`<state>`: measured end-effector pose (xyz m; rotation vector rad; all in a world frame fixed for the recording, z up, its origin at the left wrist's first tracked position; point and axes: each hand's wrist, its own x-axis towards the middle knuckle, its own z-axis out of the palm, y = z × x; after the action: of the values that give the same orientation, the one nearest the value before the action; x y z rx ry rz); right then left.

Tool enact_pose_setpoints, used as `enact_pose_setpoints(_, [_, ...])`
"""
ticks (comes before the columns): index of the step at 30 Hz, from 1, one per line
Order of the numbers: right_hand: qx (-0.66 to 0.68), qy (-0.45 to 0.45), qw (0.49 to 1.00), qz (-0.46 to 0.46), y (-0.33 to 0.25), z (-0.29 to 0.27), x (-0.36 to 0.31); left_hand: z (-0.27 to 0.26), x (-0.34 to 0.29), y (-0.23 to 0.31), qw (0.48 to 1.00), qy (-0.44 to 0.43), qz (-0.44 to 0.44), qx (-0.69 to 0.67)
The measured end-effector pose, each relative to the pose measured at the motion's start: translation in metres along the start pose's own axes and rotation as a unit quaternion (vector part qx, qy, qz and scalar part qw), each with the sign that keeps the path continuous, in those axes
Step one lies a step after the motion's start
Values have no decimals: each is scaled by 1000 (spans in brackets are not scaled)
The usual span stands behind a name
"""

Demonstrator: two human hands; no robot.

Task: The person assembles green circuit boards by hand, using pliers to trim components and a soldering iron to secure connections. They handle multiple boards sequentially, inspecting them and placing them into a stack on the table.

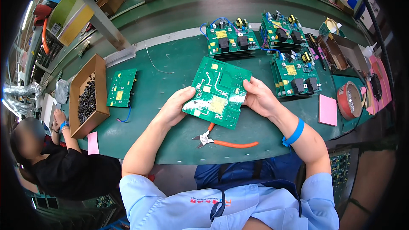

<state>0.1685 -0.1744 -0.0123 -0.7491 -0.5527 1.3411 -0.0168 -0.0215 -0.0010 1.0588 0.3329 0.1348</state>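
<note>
The green bench point(153, 91) carries orange-handled cutters point(226, 143), stacked circuit boards point(230, 36), a single board point(120, 88) at left, a cardboard box point(101, 89) and a pink pad point(327, 110).

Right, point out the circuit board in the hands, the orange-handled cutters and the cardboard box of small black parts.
Circuit board point(218, 93): head view, middle of its upturned face.
Orange-handled cutters point(232, 144): head view, on the right-pointing handle.
Cardboard box point(101, 93): head view, inside of its right wall.

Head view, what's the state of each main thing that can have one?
Circuit board: in both hands
Left hand: holding circuit board
Right hand: holding circuit board
Orange-handled cutters: lying open
Cardboard box: open, holding black parts
Board beside box: lying unheld
Far boards: stacked
</note>
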Motion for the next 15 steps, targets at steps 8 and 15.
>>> enact_pose_setpoints(8, [-1, -10, 1000, 13, 1, -4, 1, -3, 2, -2, 999, 4, -24, -30])
enact_pose_setpoints(15, [-12, -25, 999, 22, 1, -1, 0, 0, 1, -1, 998, -13, -65, -18])
